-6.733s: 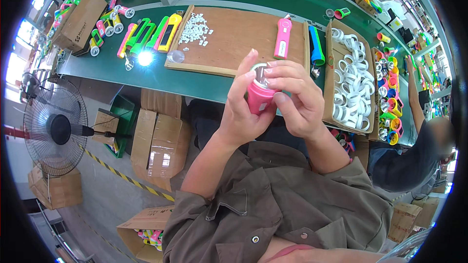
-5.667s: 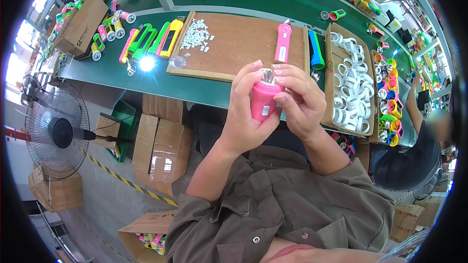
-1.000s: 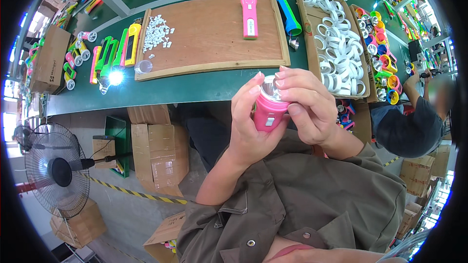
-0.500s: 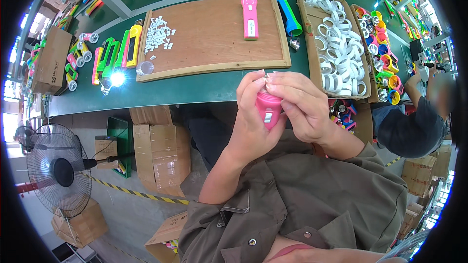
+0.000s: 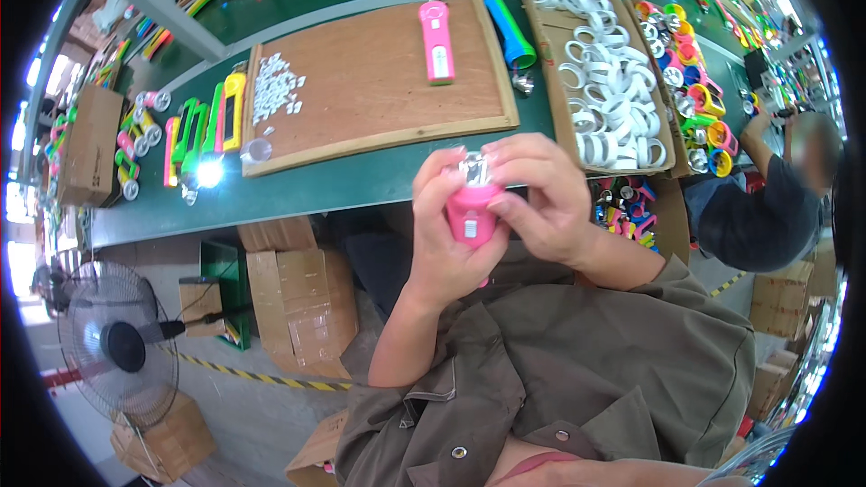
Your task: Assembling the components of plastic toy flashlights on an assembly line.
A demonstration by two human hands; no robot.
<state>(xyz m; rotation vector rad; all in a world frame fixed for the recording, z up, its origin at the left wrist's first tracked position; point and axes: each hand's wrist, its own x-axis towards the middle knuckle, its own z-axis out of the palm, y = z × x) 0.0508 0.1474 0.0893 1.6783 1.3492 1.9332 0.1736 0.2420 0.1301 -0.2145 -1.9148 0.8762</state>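
Note:
A pink flashlight (image 5: 471, 215) stands upright in front of me, with a pale sliding switch on its body. My left hand (image 5: 435, 233) is wrapped round its body, thumb across the front. My right hand (image 5: 545, 203) grips the flashlight's head from the right, the thumb on the pink rim and the fingertips at the top. A shiny silver reflector (image 5: 474, 168) shows at the top between the fingers of both hands. Beyond my hands, another pink flashlight (image 5: 437, 43) lies on a wooden board (image 5: 361, 81).
Small white parts (image 5: 272, 88) cover the board's left side. Left of it lie several flashlights (image 5: 200, 131), one lit. A blue-green flashlight (image 5: 511, 32) lies right of it, beside a carton (image 5: 566, 131) of white rings. A fan (image 5: 122, 343) stands at left; a person (image 5: 756, 207) sits at right.
My hands and the flashlight have shifted slightly left in the view. My fingertips have parted at the top, and the silver reflector now shows. The whole scene has shifted a little with my head.

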